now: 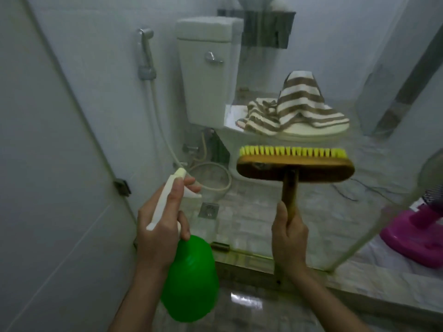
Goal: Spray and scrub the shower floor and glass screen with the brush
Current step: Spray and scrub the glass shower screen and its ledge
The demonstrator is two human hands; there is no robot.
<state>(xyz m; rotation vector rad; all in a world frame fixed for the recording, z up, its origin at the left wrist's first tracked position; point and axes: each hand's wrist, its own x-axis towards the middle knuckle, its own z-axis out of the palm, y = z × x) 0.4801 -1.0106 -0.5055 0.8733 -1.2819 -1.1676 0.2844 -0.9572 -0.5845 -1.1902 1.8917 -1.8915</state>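
My left hand (159,230) grips the white trigger head of a green spray bottle (190,281), with a finger on the trigger and the nozzle aimed at the glass screen (239,75). My right hand (288,238) holds the wooden handle of a scrub brush (294,167). The brush head is raised with its yellow bristles pointing up and away, close to the glass. The wet shower floor (242,305) lies below my arms. A low marble kerb (359,286) carries the glass.
Behind the glass stand a white toilet (208,70) with a striped towel (297,106) on its lid and a bidet sprayer with hose (146,58). A floor drain (209,210) is by the toilet. A pink fan base (417,236) sits at the right. A wall panel (48,164) closes the left.
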